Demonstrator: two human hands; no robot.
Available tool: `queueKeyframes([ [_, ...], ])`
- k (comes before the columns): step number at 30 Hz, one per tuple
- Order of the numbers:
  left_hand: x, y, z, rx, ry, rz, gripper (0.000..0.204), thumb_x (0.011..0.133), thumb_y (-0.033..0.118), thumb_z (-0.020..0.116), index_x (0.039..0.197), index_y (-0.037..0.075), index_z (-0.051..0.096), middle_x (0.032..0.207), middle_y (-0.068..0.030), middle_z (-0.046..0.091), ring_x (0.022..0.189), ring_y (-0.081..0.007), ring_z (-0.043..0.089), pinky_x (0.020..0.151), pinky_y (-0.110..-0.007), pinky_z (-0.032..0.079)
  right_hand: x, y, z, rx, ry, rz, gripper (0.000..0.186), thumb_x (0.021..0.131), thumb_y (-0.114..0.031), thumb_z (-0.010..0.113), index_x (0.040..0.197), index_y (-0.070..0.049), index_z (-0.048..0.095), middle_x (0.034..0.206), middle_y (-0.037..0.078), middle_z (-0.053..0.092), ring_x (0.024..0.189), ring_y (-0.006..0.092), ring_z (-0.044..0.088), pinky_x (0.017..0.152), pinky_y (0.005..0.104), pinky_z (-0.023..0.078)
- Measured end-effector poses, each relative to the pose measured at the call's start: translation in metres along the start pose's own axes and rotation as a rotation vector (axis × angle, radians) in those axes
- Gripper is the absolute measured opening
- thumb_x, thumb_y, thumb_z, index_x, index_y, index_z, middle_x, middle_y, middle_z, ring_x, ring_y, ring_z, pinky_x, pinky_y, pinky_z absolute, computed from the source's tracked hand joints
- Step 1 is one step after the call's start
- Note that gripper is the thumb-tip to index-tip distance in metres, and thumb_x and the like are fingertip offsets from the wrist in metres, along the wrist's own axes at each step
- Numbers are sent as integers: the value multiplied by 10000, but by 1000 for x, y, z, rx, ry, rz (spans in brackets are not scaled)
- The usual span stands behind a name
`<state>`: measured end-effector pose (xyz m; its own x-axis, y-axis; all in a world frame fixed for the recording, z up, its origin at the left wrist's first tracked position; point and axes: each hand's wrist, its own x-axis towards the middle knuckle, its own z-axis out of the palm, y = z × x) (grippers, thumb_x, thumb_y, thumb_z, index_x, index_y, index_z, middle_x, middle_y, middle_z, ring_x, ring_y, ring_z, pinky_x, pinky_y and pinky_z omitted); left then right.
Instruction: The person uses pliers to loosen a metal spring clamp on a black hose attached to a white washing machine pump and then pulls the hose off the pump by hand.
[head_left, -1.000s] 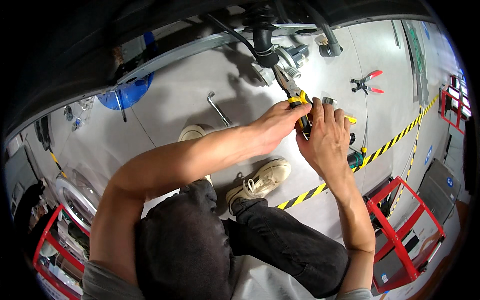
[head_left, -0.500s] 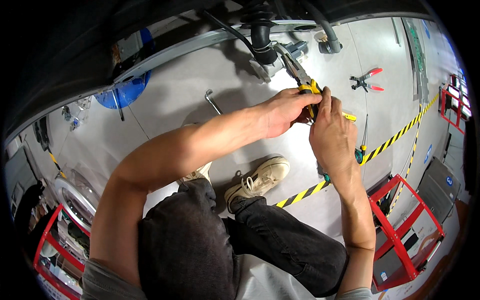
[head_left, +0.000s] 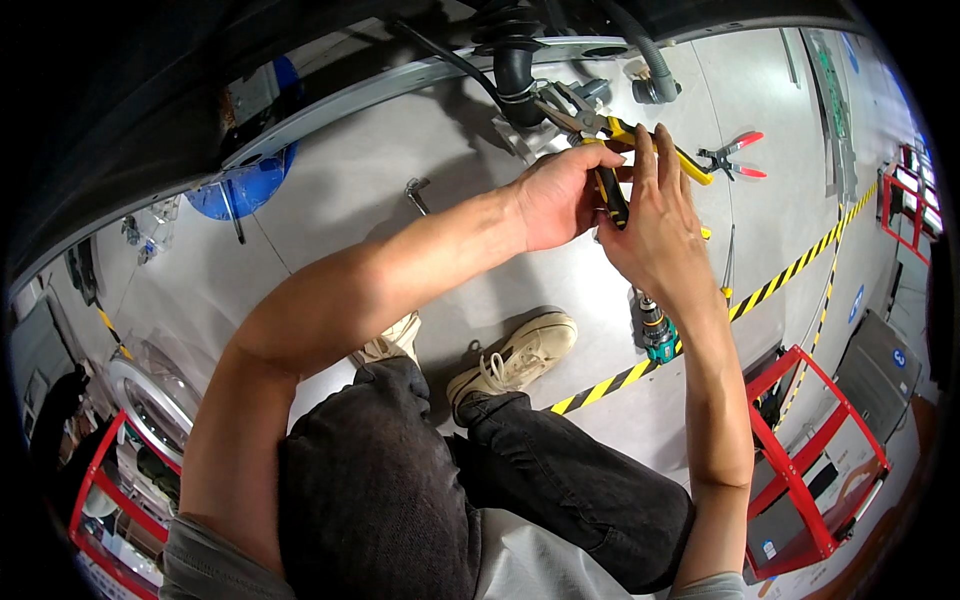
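Pliers (head_left: 590, 124) are lying across the space between both hands, beyond the knees in the far middle of the scene, with their jaws spread and their yellow-and-black handles standing well apart. The jaws are pointing far and left toward the lower end of a black hose (head_left: 513, 72) — whether they are touching it, I cannot tell. A wire clamp (head_left: 520, 96) is circling that end of the hose.

The left hand (head_left: 556, 200) is holding the left handle, its thumb pressing along the top near the pivot and its other fingers curling below, partly hidden. The right hand (head_left: 655, 228) is resting its fingers nearly straight and close together across the right handle, whose yellow end is poking out on the right; its thumb is hidden, so I cannot tell how firmly that hand is gripping.

A metal rail (head_left: 370, 98) is running from the left to the hose along the far side, and a grey hose (head_left: 660, 84) is hanging to the right of the black one. On the floor, a wrench (head_left: 418, 194) is showing its bent head beyond the left forearm, and a blue disc (head_left: 265, 180) is lying far left. Red-handled pliers (head_left: 722, 158) are lying to the right of the hands — open, on bare floor. Nearer, a drill (head_left: 658, 332) is lying just left of the right forearm, beside striped tape (head_left: 625, 380). A red cart (head_left: 786, 466) is standing near right.
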<state>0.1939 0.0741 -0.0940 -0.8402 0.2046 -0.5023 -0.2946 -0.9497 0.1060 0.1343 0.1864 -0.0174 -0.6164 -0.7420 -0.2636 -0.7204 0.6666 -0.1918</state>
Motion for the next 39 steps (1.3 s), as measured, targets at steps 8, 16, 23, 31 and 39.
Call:
queueKeyframes([
  [8, 6, 9, 1, -23, 44, -35, 240, 934, 211, 521, 1153, 138, 586, 1031, -44, 678, 835, -154, 601, 807, -312, 480, 12, 4, 1, -151, 44, -51, 845, 736, -211, 695, 1442, 77, 332, 1445, 320, 357, 1325, 440, 392, 1116, 456, 337],
  [16, 8, 18, 3, -35, -42, 38, 256, 945, 224, 487, 1140, 83, 574, 1065, -91, 690, 882, -175, 668, 812, -332, 546, 26, 4, -28, -330, 51, -141, 887, 699, -373, 734, 1453, -40, 406, 1398, 217, 462, 1319, 373, 406, 1117, 509, 269],
  [23, 5, 19, 2, -98, -92, 33, 286, 939, 202, 473, 1190, 97, 561, 1093, -135, 683, 856, -228, 662, 818, -365, 549, 30, 13, -36, -353, -76, -152, 984, 682, -440, 760, 1512, -137, 328, 1491, 227, 375, 1443, 403, 264, 1181, 581, 161],
  [31, 10, 13, 1, -193, -125, 17, 286, 930, 168, 440, 1177, 91, 560, 1078, -165, 678, 843, -321, 689, 780, -411, 580, 36, 13, -44, -338, -179, -187, 947, 661, -322, 747, 1497, -129, 346, 1371, 182, 454, 1342, 353, 399, 1172, 578, 211],
  [39, 13, 16, 6, -164, -142, 44, 289, 947, 178, 423, 1188, 77, 546, 1096, -179, 668, 864, -325, 692, 815, -420, 581, 44, 22, -50, -276, -124, -288, 882, 651, -243, 722, 1465, -88, 421, 1337, 208, 480, 1286, 359, 450, 1147, 504, 295],
])
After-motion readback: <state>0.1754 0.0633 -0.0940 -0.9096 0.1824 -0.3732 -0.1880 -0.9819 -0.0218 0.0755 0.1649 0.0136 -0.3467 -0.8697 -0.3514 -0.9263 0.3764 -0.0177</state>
